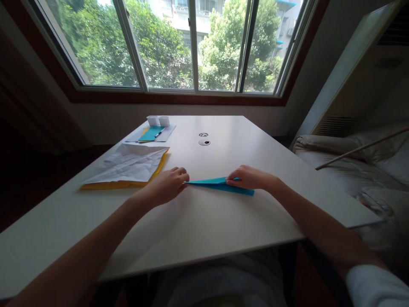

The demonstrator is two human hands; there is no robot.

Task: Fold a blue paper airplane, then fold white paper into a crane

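A folded sheet of blue paper point(207, 183), long and narrow with a pointed left end, lies on the white table point(204, 226) in front of me. At that pointed tip, my left hand point(171, 181) pinches the paper between thumb and fingers. Toward the wider right end, my right hand point(244, 175) is closed on the upper folded layer, with its fingertips pressed together. The lower layer sticks out below and to the right of this hand. The palms and some of the fingers are hidden from view.
Left of my left hand lies a creased white sheet point(134, 164) over yellow paper point(111, 185). Farther back are flat blue paper point(151, 133), a pen point(159, 132) and two small white containers point(152, 121). A round table fitting point(204, 142) sits mid-table. A padded seat point(345, 153) stands at right.
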